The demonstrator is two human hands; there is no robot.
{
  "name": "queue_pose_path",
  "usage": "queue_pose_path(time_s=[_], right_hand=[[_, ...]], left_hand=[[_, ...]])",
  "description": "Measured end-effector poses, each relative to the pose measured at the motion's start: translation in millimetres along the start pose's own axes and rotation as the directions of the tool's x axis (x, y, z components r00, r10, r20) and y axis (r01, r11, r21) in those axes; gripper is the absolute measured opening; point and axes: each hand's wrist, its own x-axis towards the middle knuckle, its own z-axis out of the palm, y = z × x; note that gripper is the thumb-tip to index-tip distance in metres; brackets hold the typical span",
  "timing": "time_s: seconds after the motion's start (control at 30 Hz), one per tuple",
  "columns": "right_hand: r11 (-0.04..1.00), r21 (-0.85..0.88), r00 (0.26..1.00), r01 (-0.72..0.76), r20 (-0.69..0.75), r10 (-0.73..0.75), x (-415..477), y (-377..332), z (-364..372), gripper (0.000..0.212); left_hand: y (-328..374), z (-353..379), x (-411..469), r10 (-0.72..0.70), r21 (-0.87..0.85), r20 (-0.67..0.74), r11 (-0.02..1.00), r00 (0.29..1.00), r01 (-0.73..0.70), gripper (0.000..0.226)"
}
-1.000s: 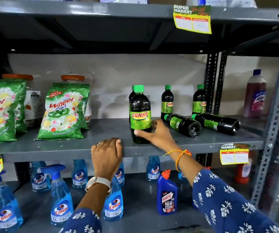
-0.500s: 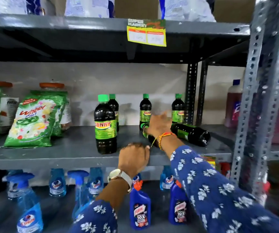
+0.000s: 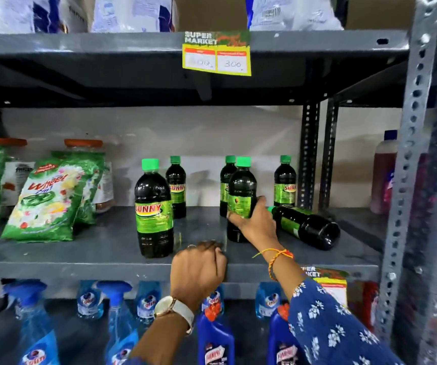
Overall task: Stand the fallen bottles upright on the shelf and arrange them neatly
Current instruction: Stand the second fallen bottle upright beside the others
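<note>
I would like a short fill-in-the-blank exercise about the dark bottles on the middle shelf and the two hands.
1. The right hand grips an upright dark bottle with a ____ cap.
2. One fallen bottle lies on its ____.
3. The left hand rests on the shelf edge and holds ____.
4. The front label reads ____.

Missing words: green; side; nothing; SUNNY

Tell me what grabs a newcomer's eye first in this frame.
Probably the right hand wrapped around an upright dark green-capped bottle at mid-shelf, with one fallen bottle lying on its side just to its right. Next, the front Sunny bottle standing near the shelf edge, where the left hand rests. Above hangs a yellow price tag.
</note>
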Motion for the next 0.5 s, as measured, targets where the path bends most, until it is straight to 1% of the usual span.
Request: queue_pose_path(time_s=[0.1, 0.17, 0.23, 0.27, 0.33, 0.4, 0.47, 0.5], right_hand=[[0.996, 0.090, 0.999, -0.009, 0.036, 0.006, -3, 5, 2, 0.065], [0.993, 0.112, 0.997, -0.045, 0.072, 0.037, -6, 6, 3, 0.080], [0.993, 0.109, 0.996, -0.051, 0.076, 0.043, -6, 8, 4, 0.094], [0.994, 0.101, 0.997, -0.039, 0.075, 0.032, -5, 10, 5, 0.094], [0.996, 0.082, 0.995, -0.031, 0.098, 0.023, -2, 11, 8, 0.082], [0.988, 0.142, 0.988, -0.066, 0.149, 0.045, 1, 12, 10, 0.072], [0.967, 0.235, 0.982, -0.095, 0.184, 0.051, 3, 14, 11, 0.073], [0.962, 0.257, 0.984, -0.090, 0.174, 0.046, 4, 14, 11, 0.079]], left_hand=[[-1, 4, -1, 0.002, -0.022, -0.009, 1.000, 1.000, -0.002, 0.034], [-2, 5, -2, 0.004, -0.045, -0.018, 0.999, 1.000, -0.005, 0.031], [-2, 4, -3, 0.003, -0.057, -0.020, 0.998, 1.000, -0.004, 0.030], [-2, 4, -3, 0.000, -0.056, -0.018, 0.998, 1.000, -0.002, 0.029], [-2, 4, -2, 0.000, -0.052, -0.023, 0.999, 1.000, -0.001, 0.029], [-2, 3, -3, -0.004, -0.058, -0.015, 0.998, 1.000, 0.003, 0.029], [-2, 2, -2, -0.013, -0.055, -0.003, 0.998, 1.000, 0.013, 0.030], [-2, 1, -2, -0.014, -0.054, 0.000, 0.998, 1.000, 0.014, 0.030]])
